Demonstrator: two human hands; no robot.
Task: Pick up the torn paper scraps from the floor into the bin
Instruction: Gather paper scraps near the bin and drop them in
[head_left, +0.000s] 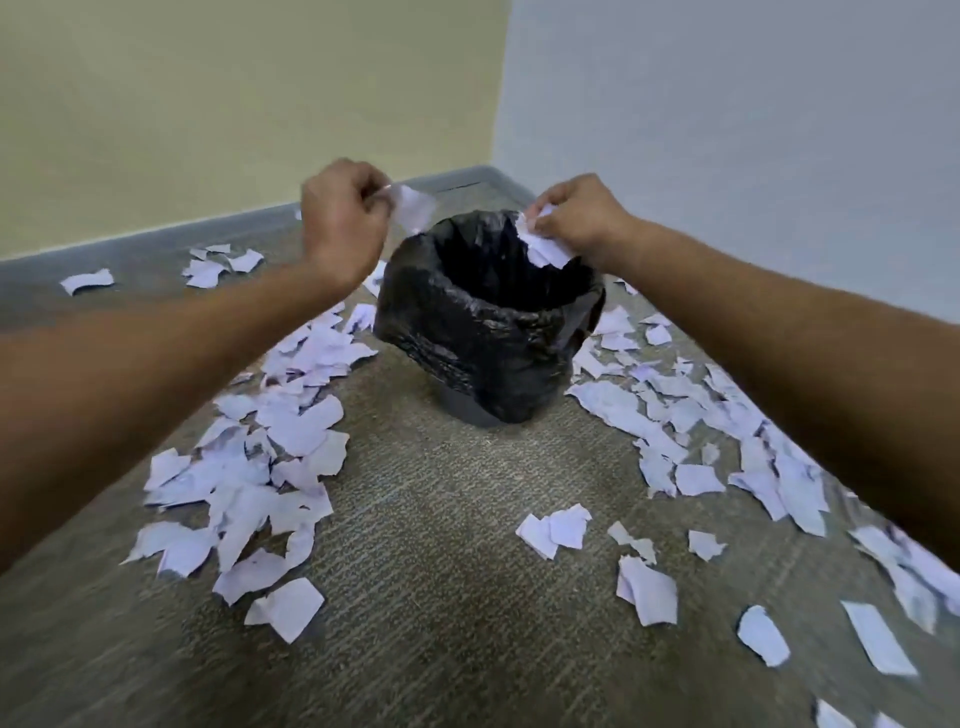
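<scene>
Black-lined bin (488, 317): my left hand (343, 218) and right hand (576, 215) each pinch paper scraps (543, 249); I should release only once directly over the mouth.

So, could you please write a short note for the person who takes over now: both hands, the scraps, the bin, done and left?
Left hand: pinches a scrap just beside the bin's far-left rim.
Right hand: holds scraps over the bin opening.
Bin: black liner, standing on the carpet near the corner.
Done: the strip in front of the bin is mostly clear.
Left: drop both handfuls, then the big pile on the left, the pile on the right, and the loose pieces in front.
</scene>
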